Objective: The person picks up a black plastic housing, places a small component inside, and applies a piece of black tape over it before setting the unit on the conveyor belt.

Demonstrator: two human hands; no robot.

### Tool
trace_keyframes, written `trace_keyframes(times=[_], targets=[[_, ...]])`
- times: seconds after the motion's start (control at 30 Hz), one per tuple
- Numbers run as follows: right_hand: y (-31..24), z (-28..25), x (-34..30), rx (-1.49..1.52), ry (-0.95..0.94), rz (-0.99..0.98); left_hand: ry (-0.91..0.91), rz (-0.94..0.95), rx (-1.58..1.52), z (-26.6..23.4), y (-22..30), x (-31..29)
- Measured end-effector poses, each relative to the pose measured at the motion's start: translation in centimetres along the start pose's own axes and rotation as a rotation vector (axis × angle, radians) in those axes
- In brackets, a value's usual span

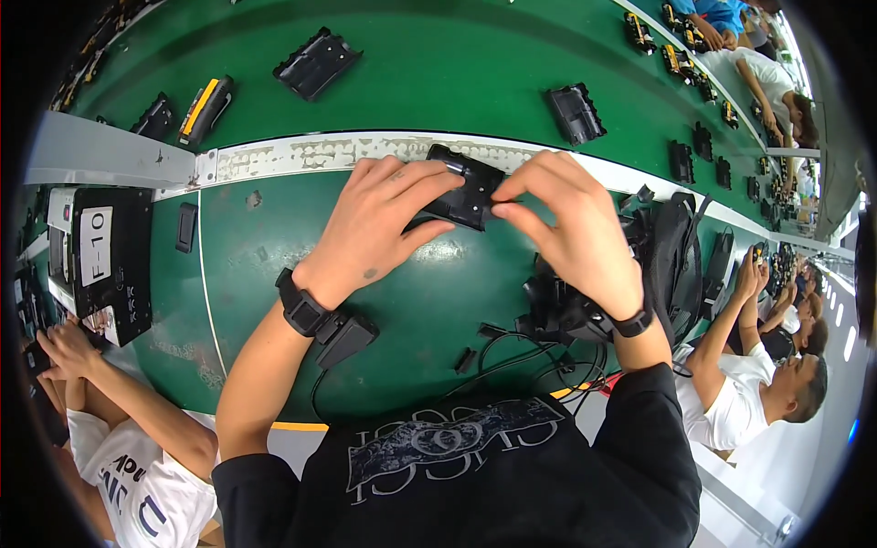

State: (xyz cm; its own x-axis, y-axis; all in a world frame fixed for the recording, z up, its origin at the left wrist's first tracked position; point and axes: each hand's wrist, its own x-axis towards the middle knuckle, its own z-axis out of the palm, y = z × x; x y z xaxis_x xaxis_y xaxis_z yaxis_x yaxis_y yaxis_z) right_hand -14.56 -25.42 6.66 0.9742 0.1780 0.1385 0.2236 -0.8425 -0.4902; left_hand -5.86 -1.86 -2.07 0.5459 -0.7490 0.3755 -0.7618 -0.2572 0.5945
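A black plastic housing (474, 194) is tilted against the white rail in front of me, with small bright dots on its inner face. My left hand (384, 215) grips it from the left, the fingers lying over its upper part and the thumb along its lower edge. On the other side, my right hand (571, 215) is closed in a pinch at the housing's right edge. Whether a small part sits between those fingertips I cannot make out. Both wrists wear black straps, and a black wedge-shaped device (347, 340) hangs by the left one.
Beyond the white rail (301, 157), black housings (317, 64) (577, 114) and a yellow-and-black unit (206, 110) lie on the green surface. A black box (123, 265) stands left. Cables (548, 356) and a black bag (674, 265) lie right. Co-workers sit on both sides.
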Motion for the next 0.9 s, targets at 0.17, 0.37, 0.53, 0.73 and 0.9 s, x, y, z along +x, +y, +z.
trace_keyframes(times=[0.17, 0.37, 0.53, 0.73, 0.9], targets=[[-0.1, 2.6, 0.5, -0.121, 0.007, -0.061, 0.003, 0.004, -0.063, 0.1, 0.1, 0.0], [-0.4, 3.8, 0.8, -0.232, 0.028, -0.102, -0.007, -0.013, -0.092, -0.1, -0.1, -0.2], [-0.4, 4.1, 0.9, -0.308, -0.012, -0.048, -0.038, -0.043, -0.086, 0.0, -0.2, -0.4], [-0.4, 4.1, 1.6, -0.372, -0.117, 0.009, -0.072, -0.055, -0.099, 0.1, 0.0, 0.1], [-0.2, 4.1, 3.2, -0.395, -0.216, -0.006, 0.002, -0.049, -0.139, 0.1, 0.0, 0.2]])
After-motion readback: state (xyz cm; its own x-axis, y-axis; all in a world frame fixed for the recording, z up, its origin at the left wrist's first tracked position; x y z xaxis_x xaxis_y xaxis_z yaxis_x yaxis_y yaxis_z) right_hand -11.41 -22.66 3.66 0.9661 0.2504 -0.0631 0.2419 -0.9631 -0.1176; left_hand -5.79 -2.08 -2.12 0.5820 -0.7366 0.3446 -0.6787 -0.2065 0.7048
